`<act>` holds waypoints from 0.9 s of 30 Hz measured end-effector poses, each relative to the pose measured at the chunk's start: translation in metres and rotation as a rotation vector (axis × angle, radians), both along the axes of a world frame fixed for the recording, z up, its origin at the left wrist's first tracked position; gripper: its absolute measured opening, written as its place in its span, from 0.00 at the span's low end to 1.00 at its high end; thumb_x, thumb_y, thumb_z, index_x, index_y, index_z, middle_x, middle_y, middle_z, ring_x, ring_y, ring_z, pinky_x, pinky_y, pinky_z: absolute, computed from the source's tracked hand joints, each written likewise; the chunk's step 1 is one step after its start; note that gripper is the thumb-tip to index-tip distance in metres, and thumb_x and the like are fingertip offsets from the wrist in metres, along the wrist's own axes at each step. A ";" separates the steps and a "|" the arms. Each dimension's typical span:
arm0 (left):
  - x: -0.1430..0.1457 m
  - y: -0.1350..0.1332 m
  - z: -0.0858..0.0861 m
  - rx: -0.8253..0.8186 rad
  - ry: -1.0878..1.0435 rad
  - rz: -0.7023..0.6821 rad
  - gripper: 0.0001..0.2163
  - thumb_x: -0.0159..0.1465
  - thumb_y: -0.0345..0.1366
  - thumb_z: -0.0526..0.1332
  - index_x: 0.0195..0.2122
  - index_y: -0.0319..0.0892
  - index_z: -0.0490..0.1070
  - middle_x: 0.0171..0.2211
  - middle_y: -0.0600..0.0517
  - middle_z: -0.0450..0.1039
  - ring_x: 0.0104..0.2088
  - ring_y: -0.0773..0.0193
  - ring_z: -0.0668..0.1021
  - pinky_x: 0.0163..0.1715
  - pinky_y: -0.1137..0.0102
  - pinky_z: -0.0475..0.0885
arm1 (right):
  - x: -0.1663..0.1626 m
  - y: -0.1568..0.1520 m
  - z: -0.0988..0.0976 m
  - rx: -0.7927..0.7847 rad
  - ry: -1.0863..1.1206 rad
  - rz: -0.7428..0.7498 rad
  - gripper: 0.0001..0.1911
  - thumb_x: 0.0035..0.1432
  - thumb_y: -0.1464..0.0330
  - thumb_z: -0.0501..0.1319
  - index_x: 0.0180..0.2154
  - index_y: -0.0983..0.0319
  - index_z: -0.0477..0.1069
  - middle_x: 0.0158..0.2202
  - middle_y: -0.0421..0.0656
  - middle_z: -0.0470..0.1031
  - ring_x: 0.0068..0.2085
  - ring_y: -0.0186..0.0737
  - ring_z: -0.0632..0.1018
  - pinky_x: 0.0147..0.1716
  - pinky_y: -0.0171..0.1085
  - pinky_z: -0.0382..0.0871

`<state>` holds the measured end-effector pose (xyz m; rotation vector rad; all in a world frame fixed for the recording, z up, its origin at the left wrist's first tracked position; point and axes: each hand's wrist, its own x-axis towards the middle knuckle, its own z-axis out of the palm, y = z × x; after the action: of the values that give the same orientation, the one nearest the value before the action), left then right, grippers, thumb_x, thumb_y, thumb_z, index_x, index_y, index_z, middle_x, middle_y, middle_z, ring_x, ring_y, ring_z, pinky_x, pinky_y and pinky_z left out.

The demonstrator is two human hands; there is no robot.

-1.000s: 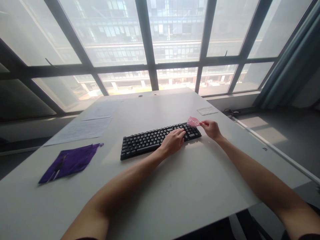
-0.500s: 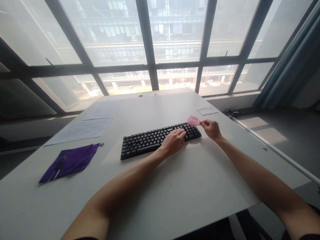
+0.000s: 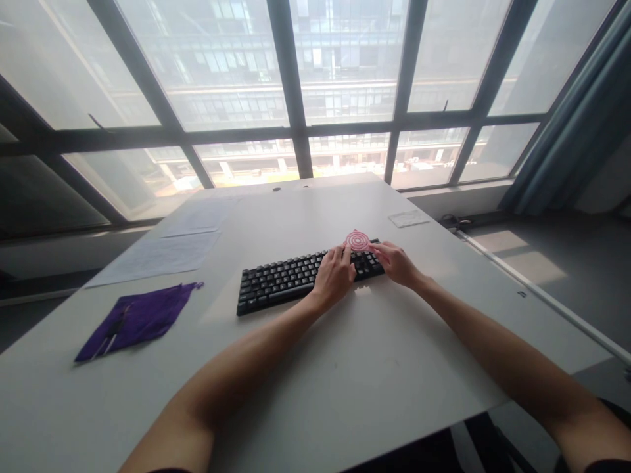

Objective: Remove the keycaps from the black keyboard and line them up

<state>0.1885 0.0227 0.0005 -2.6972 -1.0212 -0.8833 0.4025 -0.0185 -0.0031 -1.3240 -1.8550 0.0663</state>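
Observation:
A black keyboard (image 3: 286, 281) lies across the middle of the white table (image 3: 345, 368). My left hand (image 3: 335, 277) rests on its right half, fingers curled down onto the keys. My right hand (image 3: 397, 263) is at the keyboard's right end, fingers pinched on the handle of a pink round tool with a spiral pattern (image 3: 357, 240). The pink head hovers over the keyboard's far right keys, just beyond my left fingertips.
A purple cloth pouch (image 3: 135, 319) lies at the table's left, with paper sheets (image 3: 158, 255) behind it. A small clear packet (image 3: 408, 218) sits near the far right edge. Large windows rise behind the table; a blue curtain (image 3: 576, 125) hangs at right.
My right hand has moved left with the pink tool, from beyond the keyboard's right end to over its right keys. My left hand slid slightly left on the keys.

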 end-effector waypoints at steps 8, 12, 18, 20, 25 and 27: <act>0.001 -0.001 -0.001 0.041 0.048 -0.022 0.20 0.70 0.39 0.53 0.61 0.38 0.63 0.59 0.39 0.66 0.59 0.47 0.67 0.60 0.53 0.62 | 0.006 0.004 -0.005 0.024 -0.004 -0.139 0.17 0.68 0.68 0.51 0.49 0.62 0.76 0.40 0.50 0.77 0.40 0.46 0.77 0.44 0.41 0.71; 0.001 0.001 -0.005 0.014 0.057 -0.041 0.22 0.70 0.40 0.52 0.63 0.37 0.60 0.63 0.38 0.62 0.63 0.46 0.64 0.62 0.52 0.61 | 0.010 0.002 -0.005 -0.001 -0.016 -0.103 0.17 0.69 0.67 0.51 0.50 0.62 0.76 0.39 0.49 0.76 0.39 0.45 0.77 0.42 0.40 0.71; 0.001 0.002 -0.008 -0.005 0.054 -0.057 0.24 0.70 0.39 0.52 0.65 0.37 0.57 0.65 0.38 0.60 0.65 0.46 0.62 0.63 0.51 0.60 | 0.008 0.001 -0.003 0.039 -0.006 -0.134 0.17 0.69 0.66 0.51 0.49 0.61 0.77 0.38 0.49 0.76 0.40 0.46 0.76 0.43 0.41 0.71; 0.001 0.002 -0.006 -0.007 0.037 -0.060 0.25 0.70 0.39 0.52 0.66 0.36 0.56 0.65 0.37 0.60 0.66 0.46 0.63 0.63 0.51 0.60 | 0.008 -0.001 -0.002 0.035 0.002 -0.101 0.18 0.69 0.65 0.51 0.50 0.61 0.76 0.38 0.49 0.76 0.39 0.46 0.77 0.43 0.40 0.71; 0.001 -0.001 -0.001 0.012 -0.017 -0.092 0.27 0.70 0.39 0.52 0.67 0.33 0.52 0.69 0.34 0.51 0.68 0.44 0.57 0.65 0.51 0.58 | 0.007 -0.004 0.001 0.002 0.028 -0.013 0.18 0.70 0.65 0.50 0.52 0.59 0.75 0.39 0.48 0.77 0.40 0.45 0.77 0.43 0.40 0.71; 0.001 -0.001 0.000 0.008 -0.027 -0.092 0.28 0.70 0.38 0.52 0.68 0.31 0.51 0.69 0.32 0.47 0.69 0.43 0.55 0.65 0.50 0.57 | 0.007 -0.004 0.001 0.006 0.031 -0.008 0.18 0.70 0.65 0.50 0.52 0.60 0.75 0.39 0.48 0.76 0.40 0.45 0.77 0.42 0.40 0.71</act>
<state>0.1898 0.0218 0.0005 -2.7521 -0.9024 -0.9404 0.4092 -0.0221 -0.0020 -1.3190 -1.8225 0.0765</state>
